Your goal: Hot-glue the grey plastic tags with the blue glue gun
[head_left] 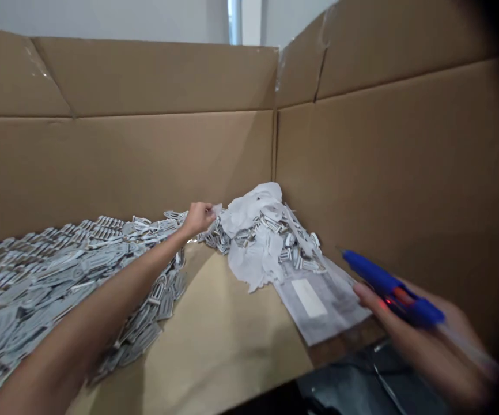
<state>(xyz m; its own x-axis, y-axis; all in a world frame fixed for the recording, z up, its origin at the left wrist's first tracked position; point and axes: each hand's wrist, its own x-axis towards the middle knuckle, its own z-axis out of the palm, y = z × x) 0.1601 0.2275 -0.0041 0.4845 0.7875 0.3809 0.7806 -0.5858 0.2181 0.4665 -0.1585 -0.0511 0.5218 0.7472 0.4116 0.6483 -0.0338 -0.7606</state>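
My left hand (pixel 200 219) reaches far forward, fingers pinched on a small whitish scrap (pixel 217 209). It is beside a heap of torn white paper (pixel 249 210) mixed with small grey-and-white looped pieces (pixel 290 248). In my right hand (pixel 422 340), at the right, is a blue glue gun (pixel 388 282) with an orange trigger and a small red light. Its nozzle points forward and left, and a pale stick runs out of its back. Many more of the looped pieces (pixel 80 265) are spread in layers on the left, partly hidden behind my left forearm.
Tall cardboard walls (pixel 167 150) stand behind and to the right, meeting in a corner. A tan board (pixel 223 328) lies in front of me. On the right is a grey plastic bag (pixel 331 323) with a white label (pixel 309 298). Dark material (pixel 362 380) shows at the bottom.
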